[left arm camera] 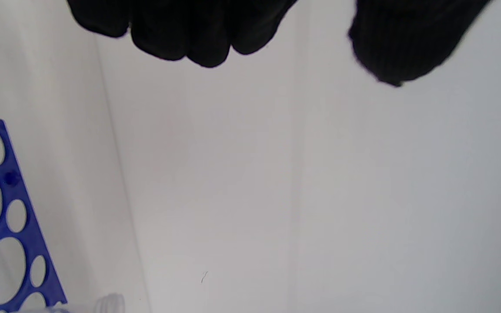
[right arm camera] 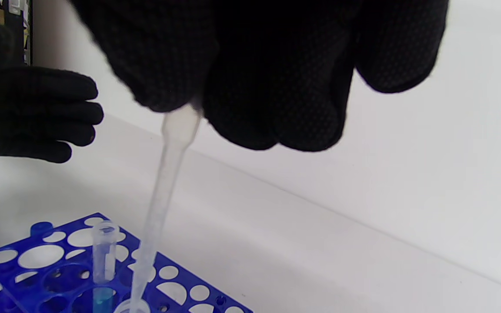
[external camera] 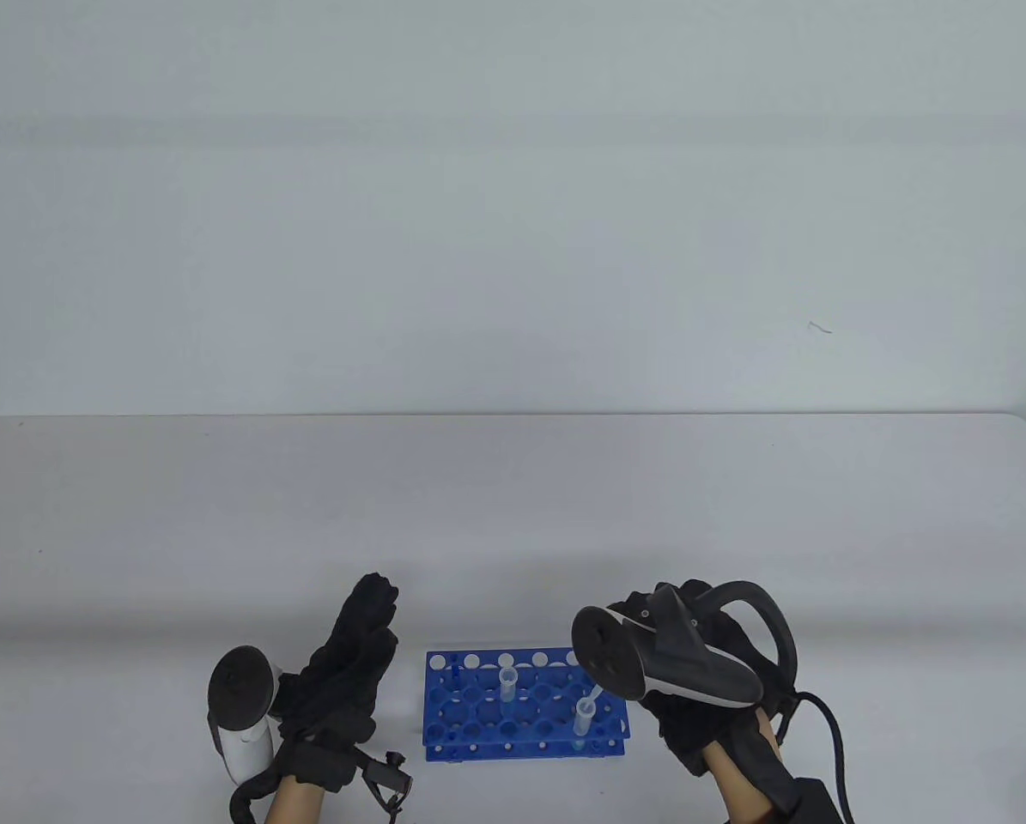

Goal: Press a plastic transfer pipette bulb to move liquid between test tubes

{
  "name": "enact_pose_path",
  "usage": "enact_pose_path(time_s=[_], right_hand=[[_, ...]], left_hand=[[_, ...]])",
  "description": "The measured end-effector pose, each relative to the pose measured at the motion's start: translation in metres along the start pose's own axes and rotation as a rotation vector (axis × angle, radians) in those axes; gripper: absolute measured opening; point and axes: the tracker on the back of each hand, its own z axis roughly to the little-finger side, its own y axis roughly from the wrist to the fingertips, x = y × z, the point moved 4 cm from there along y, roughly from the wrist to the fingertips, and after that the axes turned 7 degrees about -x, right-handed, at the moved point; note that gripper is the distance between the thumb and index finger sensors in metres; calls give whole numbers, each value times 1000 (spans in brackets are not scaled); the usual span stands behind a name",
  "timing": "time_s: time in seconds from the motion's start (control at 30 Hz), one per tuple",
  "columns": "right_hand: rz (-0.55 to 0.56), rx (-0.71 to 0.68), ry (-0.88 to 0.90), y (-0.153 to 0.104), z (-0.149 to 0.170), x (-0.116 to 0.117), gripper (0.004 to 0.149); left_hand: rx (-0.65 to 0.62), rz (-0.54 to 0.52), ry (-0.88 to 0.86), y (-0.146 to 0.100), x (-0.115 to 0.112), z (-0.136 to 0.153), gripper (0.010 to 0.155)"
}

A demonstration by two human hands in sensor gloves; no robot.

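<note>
A blue test tube rack (external camera: 478,708) sits near the table's front edge between my hands, and also shows in the right wrist view (right arm camera: 55,261). Two clear tubes stand in it: one (external camera: 506,684) near the middle, holding blue liquid (right arm camera: 101,300), and one (external camera: 584,715) at the right. My right hand (external camera: 701,678) grips the bulb of a clear plastic pipette (right arm camera: 163,187); its tip reaches down into the right tube's mouth (right arm camera: 132,307). My left hand (external camera: 349,669) hovers left of the rack, fingers (left arm camera: 181,30) extended and holding nothing.
The rack's corner (left arm camera: 2,226) shows at the left of the left wrist view. A white wall rises behind the grey table (external camera: 513,515). A black cable (external camera: 830,738) trails from my right wrist.
</note>
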Motion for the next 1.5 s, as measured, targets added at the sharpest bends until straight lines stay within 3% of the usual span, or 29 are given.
enact_pose_path(time_s=[0.9, 1.5], right_hand=[[-161, -109, -89, 46, -28, 70, 39], [-226, -87, -102, 48, -33, 78, 41]], left_hand=[[-5, 2, -5, 0, 0, 0, 92], [-5, 1, -4, 0, 0, 0, 92]])
